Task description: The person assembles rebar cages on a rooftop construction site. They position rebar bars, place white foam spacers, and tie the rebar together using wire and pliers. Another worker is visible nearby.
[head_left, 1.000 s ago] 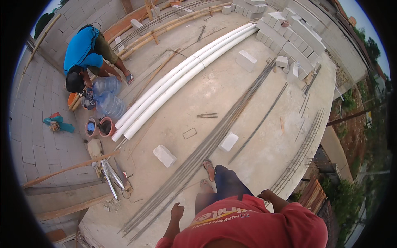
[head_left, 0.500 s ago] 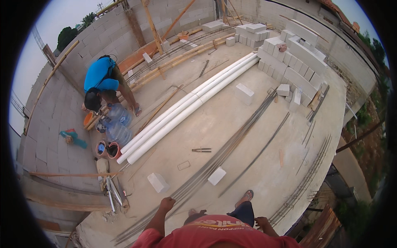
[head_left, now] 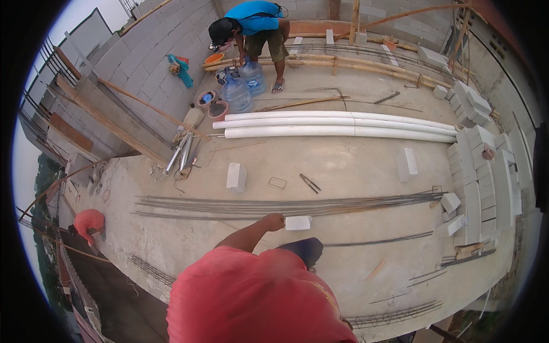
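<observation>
My left hand (head_left: 274,222) is closed in a loose fist, with nothing showing in it. In the picture its knuckles come right beside a small white block (head_left: 298,223) on the concrete floor. Whether hand and block touch, I cannot tell. Just beyond lies a bundle of long steel rods (head_left: 343,206). Farther out are a long-handled cutter or pincers (head_left: 310,183), a bent wire rectangle (head_left: 277,182) and another white block (head_left: 236,177). My right hand is out of sight, and my red shirt covers the lower middle.
White pipes (head_left: 343,123) lie across the floor beyond the rods. Stacked light blocks (head_left: 477,171) stand at the right. A person in blue (head_left: 257,17) bends by large water bottles (head_left: 235,94). Another person in red (head_left: 90,222) crouches at the left past the slab edge.
My view has swung left, so the pipes and rods now run level across it. The person in red has come into view. My right hand has gone from sight; my left remains closed.
</observation>
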A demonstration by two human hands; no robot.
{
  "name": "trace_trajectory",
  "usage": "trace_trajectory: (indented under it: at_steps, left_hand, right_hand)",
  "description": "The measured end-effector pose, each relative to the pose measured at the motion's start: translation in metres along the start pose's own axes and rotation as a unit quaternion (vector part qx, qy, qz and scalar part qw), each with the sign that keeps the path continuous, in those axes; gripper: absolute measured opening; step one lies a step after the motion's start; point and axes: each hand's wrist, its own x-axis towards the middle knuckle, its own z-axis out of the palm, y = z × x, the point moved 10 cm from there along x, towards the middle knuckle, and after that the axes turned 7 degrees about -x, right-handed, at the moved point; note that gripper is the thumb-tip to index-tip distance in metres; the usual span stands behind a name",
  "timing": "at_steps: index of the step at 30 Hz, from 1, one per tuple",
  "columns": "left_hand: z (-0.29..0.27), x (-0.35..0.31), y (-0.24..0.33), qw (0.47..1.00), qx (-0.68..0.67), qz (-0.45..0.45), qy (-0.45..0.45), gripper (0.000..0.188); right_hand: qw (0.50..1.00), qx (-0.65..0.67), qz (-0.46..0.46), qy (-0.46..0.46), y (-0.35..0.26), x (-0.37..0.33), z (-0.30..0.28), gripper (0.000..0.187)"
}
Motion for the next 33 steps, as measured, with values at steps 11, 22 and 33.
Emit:
trace_trajectory:
  at_steps: [11, 22, 33]
  left_hand:
    - [0.123, 0.147, 0.024, 0.974, 0.105, -0.039, -0.199, 0.031]
    - [-0.053, 0.411, 0.362, 0.975, -0.224, -0.002, -0.013, 0.036]
    - [0.035, 0.416, 0.388, 0.961, -0.209, -0.165, -0.068, 0.032]
  right_hand:
    - [0.838, 0.473, 0.243, 0.12, 0.043, 0.059, -0.22, 0.06]
    - [0.696, 0.613, 0.368, 0.067, 0.097, 0.106, -0.255, 0.06]
    - [0.74, 0.585, 0.329, 0.045, 0.226, 0.262, -0.42, 0.06]
